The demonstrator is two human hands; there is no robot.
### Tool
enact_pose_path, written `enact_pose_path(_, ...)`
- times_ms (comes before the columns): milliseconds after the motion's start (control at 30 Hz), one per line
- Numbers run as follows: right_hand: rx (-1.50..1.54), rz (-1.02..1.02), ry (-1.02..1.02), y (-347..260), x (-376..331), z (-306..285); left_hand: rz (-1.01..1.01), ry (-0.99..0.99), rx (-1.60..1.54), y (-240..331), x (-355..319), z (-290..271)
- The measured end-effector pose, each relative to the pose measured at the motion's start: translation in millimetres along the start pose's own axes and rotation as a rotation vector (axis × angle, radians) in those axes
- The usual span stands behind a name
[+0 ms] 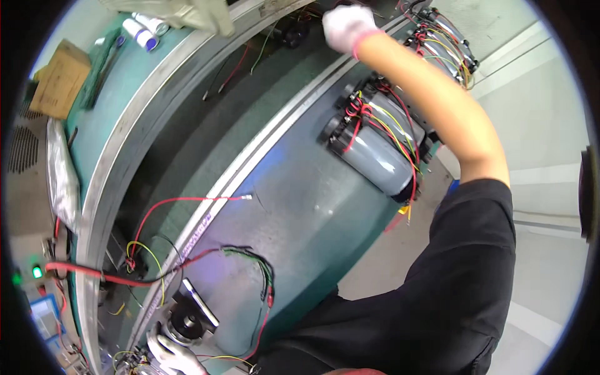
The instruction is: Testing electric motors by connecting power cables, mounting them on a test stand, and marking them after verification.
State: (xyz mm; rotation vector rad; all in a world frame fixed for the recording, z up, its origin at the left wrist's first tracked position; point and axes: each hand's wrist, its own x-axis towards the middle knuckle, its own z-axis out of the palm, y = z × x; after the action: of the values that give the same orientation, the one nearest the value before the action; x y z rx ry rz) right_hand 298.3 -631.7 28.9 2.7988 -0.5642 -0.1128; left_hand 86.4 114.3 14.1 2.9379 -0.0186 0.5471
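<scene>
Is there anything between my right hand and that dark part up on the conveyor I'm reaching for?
Nothing visible stands between them. The gloved right hand is at the far end of the conveyor belt, just right of the dark part, with only loose wires lying lower on the belt. Whether they touch cannot be told.

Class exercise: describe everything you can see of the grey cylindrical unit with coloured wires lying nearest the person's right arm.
The grey cylindrical unit lies on its side on the blue-green bench, near the edge. Its smooth body looks like plastic or metal, with black end caps. Red, yellow and black wires run along its top. No hand touches it; the outstretched right arm passes above it.
</scene>
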Motion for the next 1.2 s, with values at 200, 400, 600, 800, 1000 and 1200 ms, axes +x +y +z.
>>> enact_pose_path(200,0.592,-0.767,-0.149,-56.2,-241.7,-80.6,0.28,-0.054,-0.078,-4.6,7.9,12.3)
enact_pose_path(400,0.978,-1.119,-0.626,-160.7,-336.3,-120.7,0.357,-0.124,0.052,8.9,11.2,1.7)
enact_pose_path(600,0.61,-1.049,-0.058,-248.2,-375.9,-110.8,0.327,-0.082,0.086,16.0,14.7,3.2)
enact_pose_path(800,0.596,-1.026,0.139,-295.1,-401.2,-141.1,0.33,-0.003,0.006,8.4,15.9,-4.9)
enact_pose_path(1000,0.614,-1.065,0.453,-342.8,-411.5,-123.8,0.326,0.003,-0.097,0.7,20.0,1.4)
enact_pose_path(1200,0.576,-1.037,0.245,-375.3,-421.0,-100.1,0.328,0.052,-0.092,-1.8,21.2,4.1)
